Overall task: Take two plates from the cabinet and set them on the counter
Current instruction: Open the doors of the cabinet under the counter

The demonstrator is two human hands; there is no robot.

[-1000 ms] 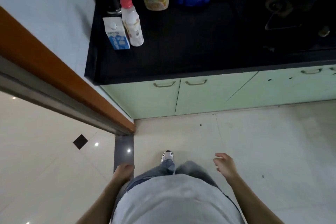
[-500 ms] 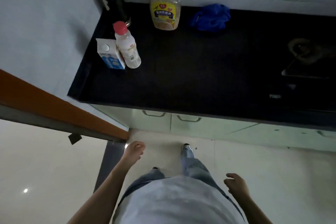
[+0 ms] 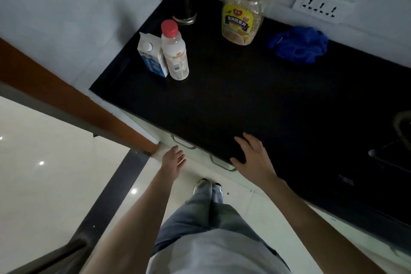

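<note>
I hold my left hand (image 3: pixel 173 160) released near the cabinet (image 3: pixel 200 158) handles under the bench (image 3: pixel 244 107), my right hand (image 3: pixel 252 158) spread, its grip empty, over the near edge, no plates visible.

A home kitchen. Just beyond the right hand (image 3: pixel 253 158) runs a black counter (image 3: pixel 244 100) with pale green cabinet doors (image 3: pixel 200 153) beneath; farther off stand a milk carton (image 3: pixel 151 55), a drink bottle (image 3: pixel 174 51), a cereal jar (image 3: pixel 244 11) and a utensil holder (image 3: pixel 182 0), with a stove (image 3: pixel 395 151) off to its right.
</note>
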